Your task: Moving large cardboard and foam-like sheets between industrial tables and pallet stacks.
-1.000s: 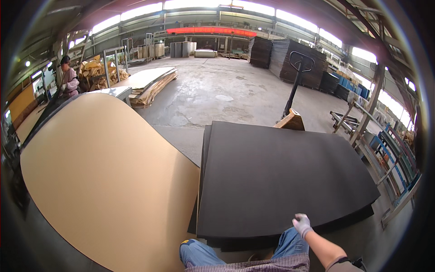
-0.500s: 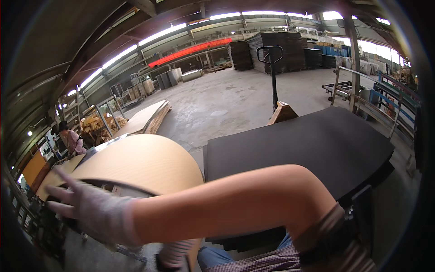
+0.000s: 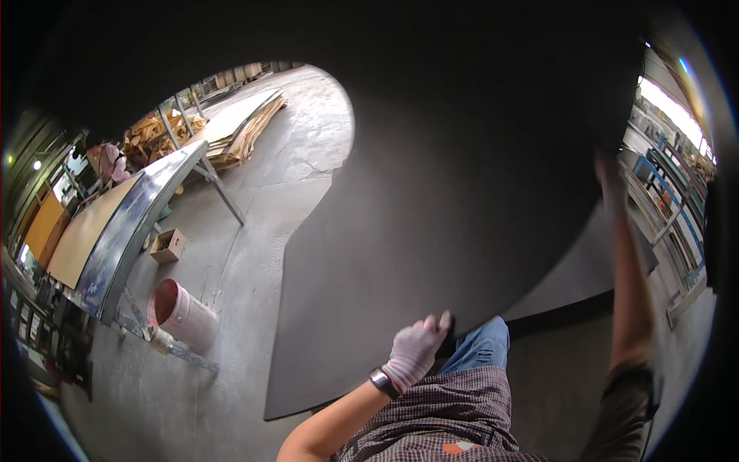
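Observation:
A large, bendy dark sheet (image 3: 416,231) arches up in front of me and fills most of the view, its upper part blurred. My left hand (image 3: 414,350), in a pale knit glove with a dark watch at the wrist, is closed on the sheet's near edge beside my knee. Raised at the far right, my right hand (image 3: 610,181) grips the sheet's right edge; motion smears it and its fingers are partly hidden. Below the arch, part of a flat dark stack (image 3: 566,281) shows near my right arm.
A bench (image 3: 115,242) at the left bears a tan board (image 3: 88,231). Beneath and beside it are a pinkish bucket (image 3: 185,312) and a small box (image 3: 168,245). Farther off lie stacked sheets (image 3: 245,127) and a person (image 3: 108,162). A metal rack (image 3: 670,208) stands at right.
My right arm has swung from the far left across to the right. The tan curved sheet in front of me is gone from view, and a raised dark sheet now blocks the hall and pallet jack.

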The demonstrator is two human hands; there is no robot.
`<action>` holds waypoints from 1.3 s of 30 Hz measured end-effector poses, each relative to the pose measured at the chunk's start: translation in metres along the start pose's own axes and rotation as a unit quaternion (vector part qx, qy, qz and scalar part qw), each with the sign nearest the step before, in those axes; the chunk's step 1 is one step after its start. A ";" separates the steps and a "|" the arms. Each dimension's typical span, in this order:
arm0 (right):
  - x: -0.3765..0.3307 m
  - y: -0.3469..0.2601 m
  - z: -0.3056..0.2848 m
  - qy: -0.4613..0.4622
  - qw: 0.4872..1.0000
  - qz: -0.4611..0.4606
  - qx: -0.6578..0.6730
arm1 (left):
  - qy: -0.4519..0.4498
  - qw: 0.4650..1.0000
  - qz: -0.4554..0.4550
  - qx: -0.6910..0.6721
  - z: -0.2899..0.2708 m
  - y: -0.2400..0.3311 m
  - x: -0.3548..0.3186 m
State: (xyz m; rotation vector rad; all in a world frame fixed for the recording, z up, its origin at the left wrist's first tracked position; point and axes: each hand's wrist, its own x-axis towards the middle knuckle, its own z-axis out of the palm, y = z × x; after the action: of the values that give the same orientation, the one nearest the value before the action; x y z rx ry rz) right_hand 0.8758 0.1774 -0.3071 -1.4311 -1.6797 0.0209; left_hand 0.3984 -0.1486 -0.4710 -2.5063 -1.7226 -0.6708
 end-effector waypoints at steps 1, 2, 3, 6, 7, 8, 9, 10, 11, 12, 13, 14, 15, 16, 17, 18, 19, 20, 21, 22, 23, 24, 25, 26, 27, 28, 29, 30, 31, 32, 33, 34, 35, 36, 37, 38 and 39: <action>-0.084 0.021 0.044 -0.003 0.979 0.093 0.183 | -0.017 1.000 0.000 0.016 0.010 -0.014 -0.025; -0.166 0.030 0.086 0.035 0.965 0.132 0.224 | -0.033 0.999 0.002 0.031 0.017 -0.027 -0.056; -0.244 0.097 0.093 0.075 0.957 0.150 0.237 | -0.052 0.998 0.026 0.024 0.029 -0.032 -0.072; -0.463 0.167 0.133 0.137 0.909 0.366 0.149 | -0.123 0.991 0.044 0.035 0.038 -0.059 -0.116; -0.527 0.229 0.103 0.245 0.870 0.333 0.269 | -0.161 0.983 0.064 0.063 0.040 -0.056 -0.095; -0.558 0.217 0.121 0.287 0.786 0.440 0.325 | -0.159 0.980 0.048 0.108 0.029 -0.058 -0.091; -0.562 0.175 0.151 0.251 0.772 0.494 0.312 | -0.127 0.983 0.049 0.119 0.014 -0.067 -0.093; -0.541 0.122 0.165 0.214 0.758 0.541 0.295 | -0.091 0.986 0.054 0.127 -0.003 -0.076 -0.095; -0.537 0.115 0.154 0.224 0.755 0.544 0.289 | -0.111 0.981 0.053 0.150 -0.005 -0.077 -0.076; -0.529 0.114 0.150 0.224 0.744 0.550 0.304 | -0.111 0.980 0.070 0.151 -0.001 -0.080 -0.058; -0.522 0.114 0.145 0.223 0.734 0.557 0.319 | -0.106 0.978 0.092 0.151 0.002 -0.083 -0.044; -0.507 0.103 0.142 0.227 0.731 0.558 0.319 | -0.104 0.976 0.109 0.155 0.005 -0.085 -0.036; -0.491 0.083 0.138 0.248 0.686 0.583 0.359 | -0.105 0.976 0.113 0.154 0.007 -0.081 -0.033; -0.483 0.066 0.137 0.268 0.638 0.603 0.397 | -0.106 0.975 0.123 0.152 0.008 -0.072 -0.031; -0.490 0.056 0.142 0.288 0.704 0.516 0.395 | -0.105 0.974 0.137 0.146 0.014 -0.064 -0.026; -0.478 0.028 0.151 0.259 0.744 0.496 0.365 | -0.081 0.980 0.136 0.121 0.022 -0.060 -0.026; -0.465 -0.015 0.159 0.219 0.783 0.465 0.349 | -0.080 0.984 0.122 0.102 0.028 -0.053 -0.025; -0.452 -0.053 0.163 0.178 0.819 0.433 0.331 | -0.080 0.987 0.109 0.082 0.033 -0.045 -0.025; -0.443 -0.073 0.166 0.161 0.805 0.444 0.359 | -0.088 0.988 0.089 0.085 0.042 -0.040 -0.026; -0.436 -0.084 0.166 0.143 0.789 0.456 0.386 | -0.092 0.988 0.091 0.083 0.045 -0.042 -0.030; -0.425 -0.084 0.163 0.141 0.803 0.431 0.386 | -0.046 0.994 0.072 0.065 0.046 -0.047 -0.035; -0.430 -0.076 0.158 0.140 0.802 0.435 0.384 | 0.000 0.998 0.051 0.048 0.045 -0.053 -0.042; -0.428 -0.062 0.155 0.144 0.786 0.467 0.379 | 0.010 0.994 0.044 0.101 0.043 -0.066 -0.059; -0.424 -0.054 0.157 0.147 0.769 0.496 0.375 | -0.008 0.993 0.044 0.112 0.039 -0.088 -0.079; -0.419 -0.057 0.157 0.162 0.731 0.550 0.370 | -0.076 0.991 -0.008 0.111 0.035 -0.114 -0.104; -0.415 -0.058 0.153 0.156 0.732 0.572 0.337 | -0.080 0.986 -0.057 0.134 0.029 -0.142 -0.131; -0.420 -0.035 0.156 0.154 0.748 0.558 0.325 | -0.086 0.974 -0.135 0.159 0.033 -0.169 -0.159; -0.434 0.007 0.160 0.155 0.763 0.545 0.312 | -0.018 0.942 -0.334 0.038 0.033 -0.177 -0.168; -0.447 0.066 0.165 0.173 0.812 0.477 0.287 | -0.017 0.970 -0.226 0.083 0.029 -0.173 -0.155; -0.452 0.110 0.169 0.188 0.855 0.406 0.261 | -0.015 0.985 -0.117 0.127 0.025 -0.167 -0.136; -0.436 0.115 0.175 0.170 0.848 0.410 0.290 | -0.008 0.982 -0.133 0.137 0.027 -0.163 -0.126; -0.420 0.122 0.177 0.164 0.849 0.411 0.290 | -0.001 0.982 -0.119 0.146 0.031 -0.160 -0.109; -0.403 0.126 0.179 0.187 0.851 0.393 0.296 | 0.016 0.983 -0.113 0.143 0.035 -0.155 -0.090; -0.388 0.129 0.179 0.210 0.852 0.374 0.300 | 0.021 0.984 -0.111 0.136 0.043 -0.150 -0.073; -0.373 0.126 0.179 0.207 0.853 0.372 0.301 | 0.018 0.985 -0.101 0.138 0.053 -0.148 -0.056; -0.358 0.112 0.182 0.176 0.801 0.469 0.327 | 0.001 0.983 -0.122 0.134 0.065 -0.148 -0.048; -0.350 0.099 0.184 0.146 0.740 0.559 0.346 | -0.026 0.981 -0.126 0.147 0.079 -0.146 -0.041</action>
State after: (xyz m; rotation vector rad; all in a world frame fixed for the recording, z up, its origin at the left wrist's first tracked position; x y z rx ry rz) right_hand 0.8121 0.0260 -0.6795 -1.4967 -0.2535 0.9366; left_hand 0.2823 -0.1074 -0.5890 -2.1500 -2.0090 -0.3277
